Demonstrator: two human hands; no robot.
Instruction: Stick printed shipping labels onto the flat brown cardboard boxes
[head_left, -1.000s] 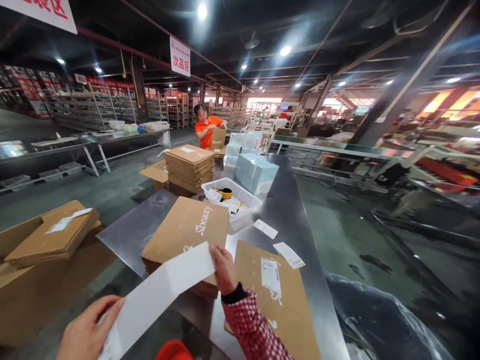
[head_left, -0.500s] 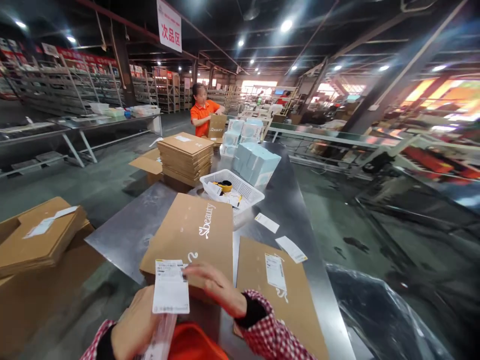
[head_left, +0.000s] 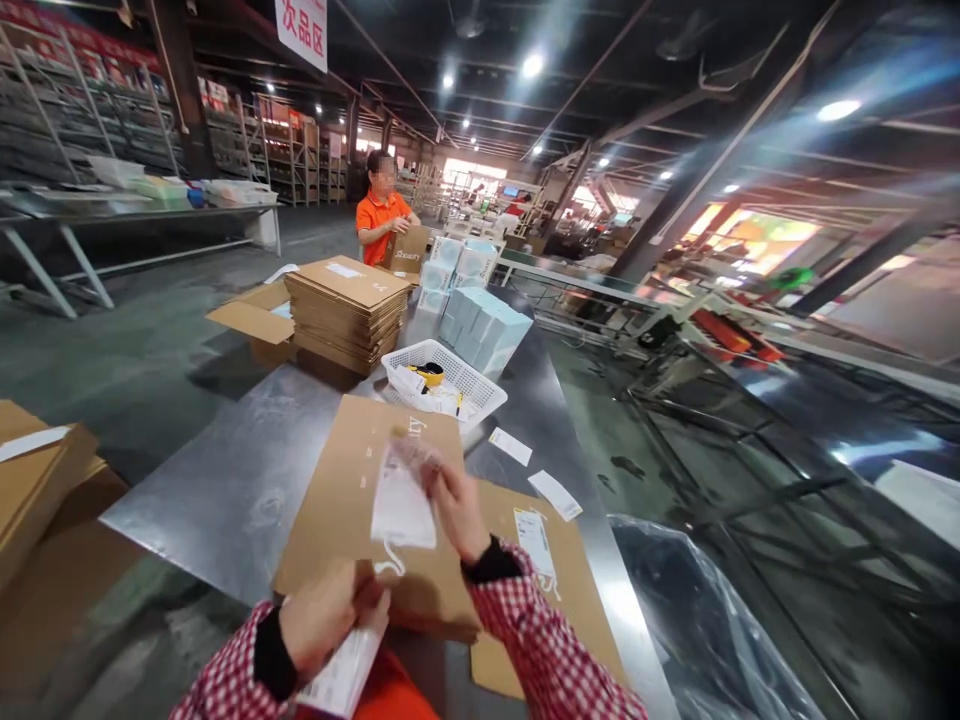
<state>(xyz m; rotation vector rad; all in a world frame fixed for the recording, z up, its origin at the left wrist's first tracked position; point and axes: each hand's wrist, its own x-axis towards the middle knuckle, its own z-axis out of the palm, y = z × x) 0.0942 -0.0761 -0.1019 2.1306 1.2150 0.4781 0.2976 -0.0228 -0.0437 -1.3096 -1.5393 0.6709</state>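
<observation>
A flat brown cardboard carton (head_left: 322, 500) with white lettering lies before me on the metal table. My right hand (head_left: 456, 505) is closed on the edge of a white shipping label (head_left: 405, 505), held over the carton's printed face; a clear, blurred film shows at its upper end. I cannot tell whether the label touches the cardboard. At the carton's near edge, my left hand (head_left: 330, 612) is closed on more white labels (head_left: 341, 672), which hang below the fingers. To the right lies another flat carton (head_left: 577, 590), a label (head_left: 534, 540) stuck on it.
Two loose white slips (head_left: 511, 446) lie on the metal table (head_left: 210, 490). Beyond are a white basket (head_left: 480, 400) with yellow tape, pale blue boxes (head_left: 480, 325) and a carton stack (head_left: 349, 315). A person in orange (head_left: 382, 220) handles a carton at the far end.
My right hand has moved up and forward over the carton, carrying a label away from my left hand. The label's printed face was toward me before; now a blank white side shows.
</observation>
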